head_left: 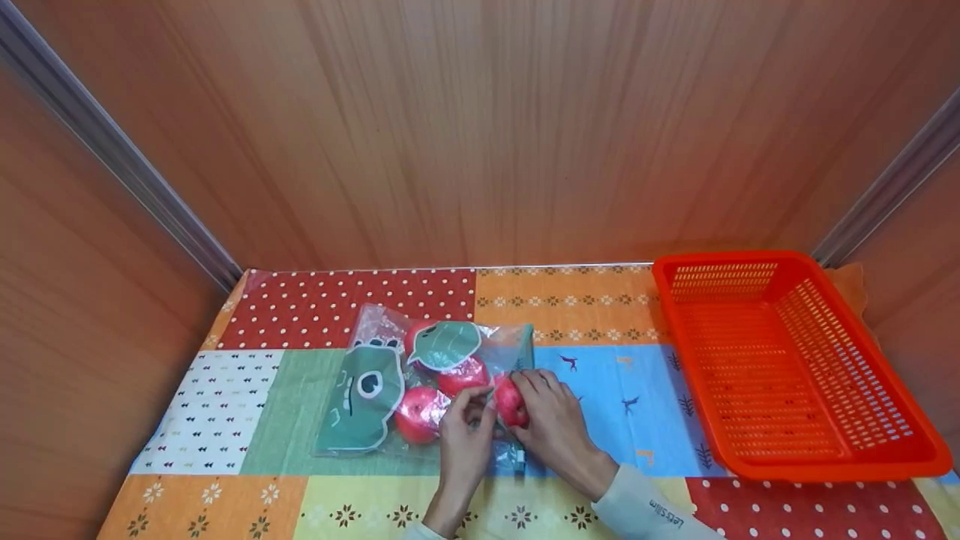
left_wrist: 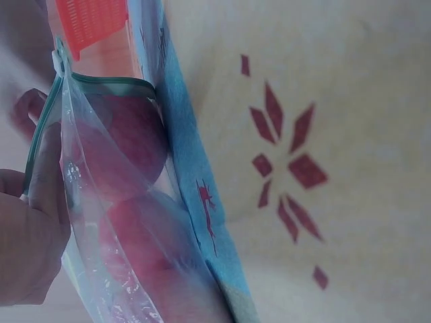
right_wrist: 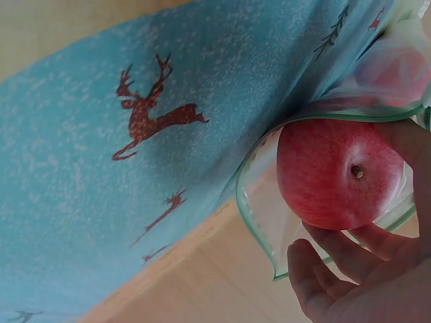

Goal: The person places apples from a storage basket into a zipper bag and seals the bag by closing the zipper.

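A clear zip bag printed with a green cartoon monster lies flat on the cloth, its mouth toward the right. Inside it are several red apples, seen through the plastic. My right hand grips another red apple by its sides; its stem end shows, and it sits within the bag's open mouth. The green zip edge curves around that apple. With thumb and fingers my left hand holds the near lip of the mouth, beside the white slider.
To the right stands an orange-red plastic basket with slotted walls. A patchwork-patterned cloth covers the table. Wood-grain panels rise at the back and on both sides.
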`<state>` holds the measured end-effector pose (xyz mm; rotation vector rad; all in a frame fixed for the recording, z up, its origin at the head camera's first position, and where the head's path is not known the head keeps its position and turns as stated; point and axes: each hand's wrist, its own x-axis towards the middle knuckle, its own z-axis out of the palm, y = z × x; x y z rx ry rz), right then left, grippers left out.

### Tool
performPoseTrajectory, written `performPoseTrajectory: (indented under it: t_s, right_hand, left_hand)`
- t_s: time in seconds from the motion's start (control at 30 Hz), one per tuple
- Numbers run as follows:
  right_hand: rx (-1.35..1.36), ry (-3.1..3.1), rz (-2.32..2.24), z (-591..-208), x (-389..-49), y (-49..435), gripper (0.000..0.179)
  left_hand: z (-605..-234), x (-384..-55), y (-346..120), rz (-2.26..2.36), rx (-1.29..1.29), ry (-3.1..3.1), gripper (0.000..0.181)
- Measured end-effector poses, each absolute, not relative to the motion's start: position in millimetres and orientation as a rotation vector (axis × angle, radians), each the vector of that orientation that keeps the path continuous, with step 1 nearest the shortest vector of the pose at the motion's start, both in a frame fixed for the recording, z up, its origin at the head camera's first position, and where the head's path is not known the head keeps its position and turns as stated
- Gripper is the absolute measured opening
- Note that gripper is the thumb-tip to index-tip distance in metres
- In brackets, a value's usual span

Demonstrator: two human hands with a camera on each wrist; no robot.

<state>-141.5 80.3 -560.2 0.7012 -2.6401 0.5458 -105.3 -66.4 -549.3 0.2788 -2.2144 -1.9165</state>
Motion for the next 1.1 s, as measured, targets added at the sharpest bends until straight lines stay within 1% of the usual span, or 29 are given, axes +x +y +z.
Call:
performPoseTrajectory:
  t_s: [0.43, 1.1]
  right_hand:
    - [0.705, -2.673, 0.671, -561, -145, 78, 0.071]
    - [0.650, -2.664, 0.741, -568, -153, 72, 0.071]
  left_hand:
    - [-546, -105, -66, -1.928, 0.297, -2.214, 0.023]
    - [-544, -105, -66, -1.986, 0.302, -2.152, 0.024]
